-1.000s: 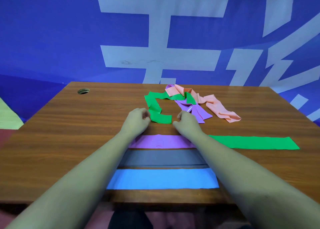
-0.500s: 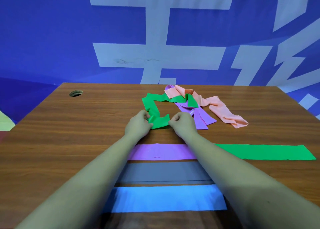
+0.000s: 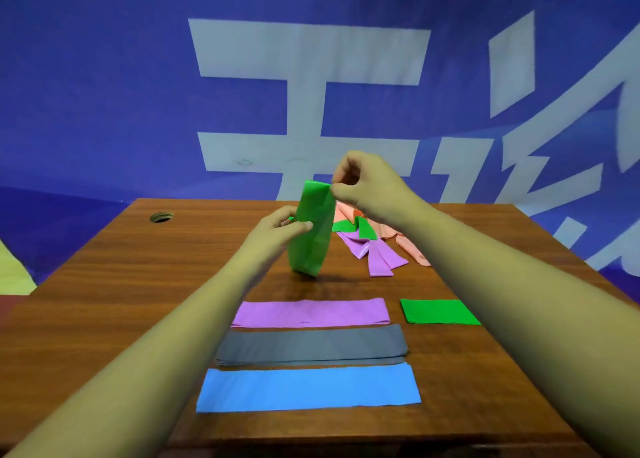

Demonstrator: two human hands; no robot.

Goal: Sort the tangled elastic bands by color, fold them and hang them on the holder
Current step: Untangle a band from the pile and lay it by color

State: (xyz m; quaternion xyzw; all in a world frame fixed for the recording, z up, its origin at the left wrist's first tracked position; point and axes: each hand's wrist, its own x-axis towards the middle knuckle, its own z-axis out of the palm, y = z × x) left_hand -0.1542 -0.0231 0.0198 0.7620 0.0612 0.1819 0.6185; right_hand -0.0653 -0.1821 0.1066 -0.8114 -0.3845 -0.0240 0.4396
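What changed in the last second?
Both hands raised the green band up from the table: the right hand pinches its top, the left hand grips its side. The purple band, grey band, blue band, flat green strip and pink-purple tangle stayed put.

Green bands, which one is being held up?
The green loop pinched at its top by the right hand and at its side by the left hand. The other green band lies flat on the table, right of the purple strip.
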